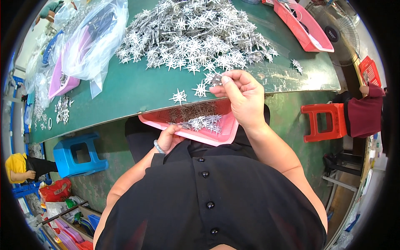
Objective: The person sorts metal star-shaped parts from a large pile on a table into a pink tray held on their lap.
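My right hand (245, 96) is raised at the table edge, thumb and fingers pinched on a silvery star-shaped metal piece (215, 78). Two loose star pieces (179, 96) lie on the green table just left of it. Beyond them rises a large heap of the same star pieces (200, 37). On my lap, partly under the table edge, sits a pink plastic basket (212, 138) with more star pieces (205, 123) inside. My left hand (168, 139) is closed at the basket's near left rim, its thumb over the edge close to some pieces; its other fingers are partly hidden.
Clear plastic bags (98, 50) cover a pink bin (62, 85) at the table's left. Another pink basket (304, 27) stands at the far right, near a fan (339, 35). A blue stool (79, 155) and a red stool (324, 122) flank me. People sit on both sides.
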Demonstrator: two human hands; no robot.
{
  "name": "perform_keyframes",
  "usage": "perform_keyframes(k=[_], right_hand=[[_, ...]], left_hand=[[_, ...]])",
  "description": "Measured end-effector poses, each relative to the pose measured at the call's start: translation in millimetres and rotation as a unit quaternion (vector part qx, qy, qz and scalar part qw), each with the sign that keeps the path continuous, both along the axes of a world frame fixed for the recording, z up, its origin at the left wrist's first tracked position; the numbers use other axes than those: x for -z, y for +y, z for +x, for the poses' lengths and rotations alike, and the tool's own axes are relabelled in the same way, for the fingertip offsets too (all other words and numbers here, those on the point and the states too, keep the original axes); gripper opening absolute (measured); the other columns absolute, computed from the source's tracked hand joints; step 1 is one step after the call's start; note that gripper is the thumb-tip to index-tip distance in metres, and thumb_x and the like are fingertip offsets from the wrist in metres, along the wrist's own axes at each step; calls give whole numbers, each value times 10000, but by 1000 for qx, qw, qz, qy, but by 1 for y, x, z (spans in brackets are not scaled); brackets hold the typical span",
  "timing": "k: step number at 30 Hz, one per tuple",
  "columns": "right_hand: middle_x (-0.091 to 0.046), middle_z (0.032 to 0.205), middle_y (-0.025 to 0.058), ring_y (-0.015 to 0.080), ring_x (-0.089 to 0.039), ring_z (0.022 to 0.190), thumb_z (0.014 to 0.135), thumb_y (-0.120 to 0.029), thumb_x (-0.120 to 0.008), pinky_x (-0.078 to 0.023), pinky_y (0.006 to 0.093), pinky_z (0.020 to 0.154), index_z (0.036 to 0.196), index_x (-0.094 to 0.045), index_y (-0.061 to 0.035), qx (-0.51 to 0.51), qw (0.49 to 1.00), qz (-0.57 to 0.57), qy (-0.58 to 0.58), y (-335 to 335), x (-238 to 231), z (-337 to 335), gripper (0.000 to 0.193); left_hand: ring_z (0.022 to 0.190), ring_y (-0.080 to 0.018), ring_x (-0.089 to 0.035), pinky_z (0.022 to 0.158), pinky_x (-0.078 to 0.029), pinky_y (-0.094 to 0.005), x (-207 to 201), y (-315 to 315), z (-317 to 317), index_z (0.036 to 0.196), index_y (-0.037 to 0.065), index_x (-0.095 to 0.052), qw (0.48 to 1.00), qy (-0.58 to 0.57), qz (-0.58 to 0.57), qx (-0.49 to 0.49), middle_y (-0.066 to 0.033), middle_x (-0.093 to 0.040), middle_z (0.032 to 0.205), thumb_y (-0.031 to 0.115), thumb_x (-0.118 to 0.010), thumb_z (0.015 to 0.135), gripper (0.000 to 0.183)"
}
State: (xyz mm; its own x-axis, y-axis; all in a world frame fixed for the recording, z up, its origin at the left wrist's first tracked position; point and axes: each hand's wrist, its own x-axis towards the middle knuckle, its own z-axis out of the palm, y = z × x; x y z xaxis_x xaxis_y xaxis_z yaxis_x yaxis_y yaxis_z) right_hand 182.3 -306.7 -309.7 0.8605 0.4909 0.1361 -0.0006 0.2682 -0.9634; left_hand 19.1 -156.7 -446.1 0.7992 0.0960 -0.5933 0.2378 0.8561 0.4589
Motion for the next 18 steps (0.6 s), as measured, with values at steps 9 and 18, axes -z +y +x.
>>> perform_keyframes(k=[9,18], right_hand=[[-611,798,86,190,-654,691,885,-70,-493,-534,269,598,918,-542,10,-26,996,0,86,-3,-2,4,99],[-590,790,81,186,-646,685,884,-125,-513,-525,268,610,932,-514,11,-50,978,37,200,-4,-7,5,144]], left_hand=[[1017,-268,-545,961,-398,-396,0,-1,1,1152,-35,-449,1000,-16,6,1,-149,-564,1075,120,-546,758,434],[1011,-258,-543,963,-395,-386,4,1,-1,1151,-34,-449,1000,-13,4,1,-144,-564,1079,117,-548,751,439]])
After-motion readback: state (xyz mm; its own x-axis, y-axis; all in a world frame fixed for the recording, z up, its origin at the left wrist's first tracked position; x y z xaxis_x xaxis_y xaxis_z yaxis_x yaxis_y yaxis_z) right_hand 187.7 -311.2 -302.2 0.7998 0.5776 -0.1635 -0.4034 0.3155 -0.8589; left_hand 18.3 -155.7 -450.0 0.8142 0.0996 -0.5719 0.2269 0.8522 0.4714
